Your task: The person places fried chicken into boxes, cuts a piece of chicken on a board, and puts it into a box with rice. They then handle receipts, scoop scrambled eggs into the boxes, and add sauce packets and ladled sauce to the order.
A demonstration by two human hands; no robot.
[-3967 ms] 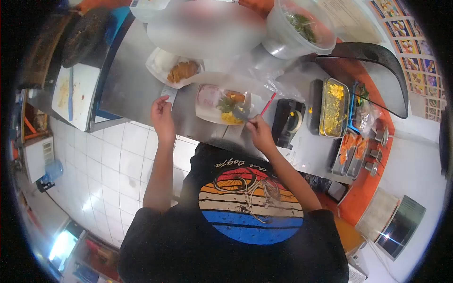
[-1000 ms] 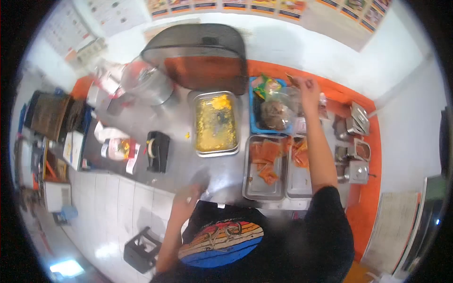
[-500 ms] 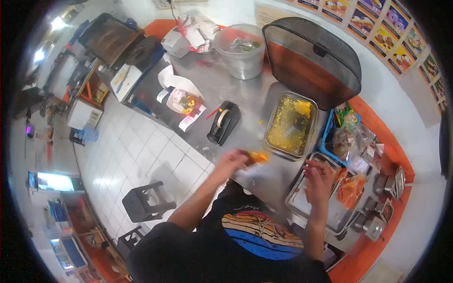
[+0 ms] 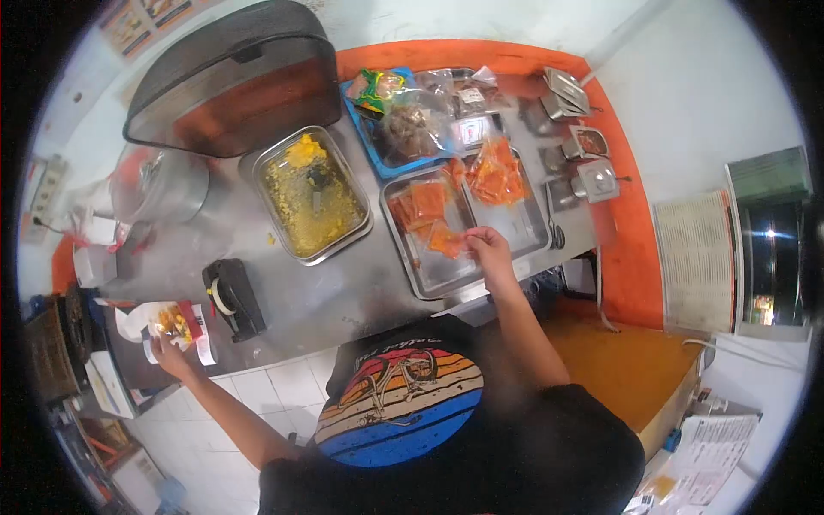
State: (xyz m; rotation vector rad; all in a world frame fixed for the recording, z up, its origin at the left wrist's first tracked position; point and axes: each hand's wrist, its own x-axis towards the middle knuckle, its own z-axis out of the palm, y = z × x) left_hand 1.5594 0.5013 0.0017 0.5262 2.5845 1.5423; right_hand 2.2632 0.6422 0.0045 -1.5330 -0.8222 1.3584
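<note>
Stainless steel table [image 4: 343, 292] runs along an orange-and-white wall, white tile floor below; view is fisheye, from above.

R hand [image 4: 489, 247]: arm reaches fwd over table edge, fingers pinched narrow on a small orange sauce sachet [image 4: 448, 240]. Sachet sits at the near end of the shallow rectangular steel tray [image 4: 429, 279], just left of the fingertips, touching them. More orange sachets [image 4: 421, 202] lie farther back in the same tray; a second heap of orange sachets [image 4: 496, 176] fills the neighbouring steel tray to the right. Held sachet's long axis: cannot tell, too small.

L hand [image 4: 167, 354]: arm stretched far out to the person's left, wrist low, fingers closed on the near edge of a white paper-wrapped food pack w/ yellow and red filling [image 4: 172, 322]. Exact grip not clear at this size.

Key relation: the two hands are well apart, sachet to the right of the body, food pack far left; black tape dispenser [image 4: 230, 300] and a deep steel pan of yellow crumbly food [image 4: 313, 193] lie between them. R hand is the nearer one to the sachet trays, L hand to the pack.

Behind: dark mesh dome cover [image 4: 236, 77], blue tray of clear plastic bags [image 4: 403, 120], small steel lidded cups [image 4: 584, 163] at far right.
</note>
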